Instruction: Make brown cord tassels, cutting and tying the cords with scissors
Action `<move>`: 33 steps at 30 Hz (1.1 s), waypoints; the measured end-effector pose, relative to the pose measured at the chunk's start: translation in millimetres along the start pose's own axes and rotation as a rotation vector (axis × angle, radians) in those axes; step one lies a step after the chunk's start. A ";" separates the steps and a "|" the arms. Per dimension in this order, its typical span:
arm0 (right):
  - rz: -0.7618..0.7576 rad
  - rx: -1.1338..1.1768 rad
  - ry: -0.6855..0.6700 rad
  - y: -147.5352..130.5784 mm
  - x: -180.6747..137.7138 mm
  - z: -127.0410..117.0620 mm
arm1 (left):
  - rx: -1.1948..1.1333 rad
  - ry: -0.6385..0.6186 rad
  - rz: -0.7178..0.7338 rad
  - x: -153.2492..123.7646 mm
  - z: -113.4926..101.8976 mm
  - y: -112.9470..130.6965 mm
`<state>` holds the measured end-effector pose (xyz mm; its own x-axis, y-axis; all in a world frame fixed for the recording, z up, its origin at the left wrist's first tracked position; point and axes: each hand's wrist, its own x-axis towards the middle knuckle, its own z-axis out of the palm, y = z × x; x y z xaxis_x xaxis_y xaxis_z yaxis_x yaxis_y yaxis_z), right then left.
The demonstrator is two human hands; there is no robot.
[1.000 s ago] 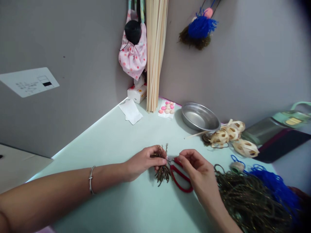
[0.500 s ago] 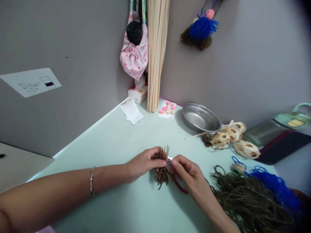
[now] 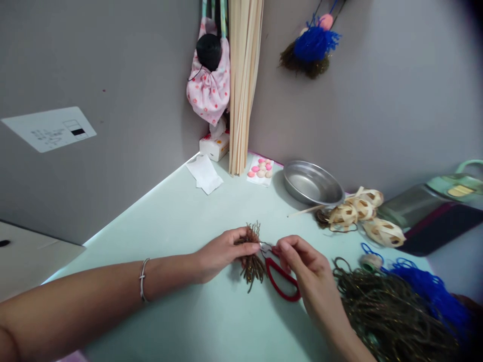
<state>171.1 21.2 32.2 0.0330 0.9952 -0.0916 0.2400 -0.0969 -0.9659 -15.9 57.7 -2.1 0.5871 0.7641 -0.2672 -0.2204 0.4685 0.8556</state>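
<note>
My left hand [image 3: 228, 253] is closed around a bundle of brown yarn [image 3: 253, 270], its strands sticking out above and below the thumb. Beside the bundle is a pair of red-handled scissors [image 3: 283, 282], blades at the tip of my left thumb. One red handle loop hangs open toward the table. My right hand [image 3: 307, 269] pinches the scissors by the other handle, which its fingers partly hide. Whether the blade tips are in the yarn, I cannot tell.
To the right lie a heap of dark brown yarn [image 3: 392, 306] and blue yarn [image 3: 418, 279]. Behind them are woven strip balls [image 3: 383, 232], a metal bowl [image 3: 311, 183] and a tilted bottle [image 3: 407, 201]. Pink and cream beads [image 3: 260, 168] sit on paper near wooden strips [image 3: 243, 90].
My right hand has moved slightly right, away from the yarn, and more of the red scissors handle and blades shows. My left hand stays in place around the bundle.
</note>
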 end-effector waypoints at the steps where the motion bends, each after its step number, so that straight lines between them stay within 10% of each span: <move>1: -0.023 -0.043 -0.056 -1.1 -0.7 0.7 | -0.005 0.004 0.006 0.0 -0.1 0.2; 6: -0.127 -0.230 -0.284 1.9 -2.1 6.1 | -0.022 0.007 0.010 1.2 -0.9 0.4; 27: 0.038 0.064 0.058 5.4 2.5 3.3 | -0.040 0.107 0.030 -0.5 2.8 5.3; 33: -0.072 -0.111 -0.153 7.8 3.2 7.6 | 0.086 0.003 0.074 -0.8 2.3 -1.5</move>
<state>165.7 23.7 22.5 -0.1338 0.9887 -0.0674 0.3424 -0.0177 -0.9394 -14.3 55.4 -2.2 0.5698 0.7962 -0.2034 -0.1950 0.3714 0.9078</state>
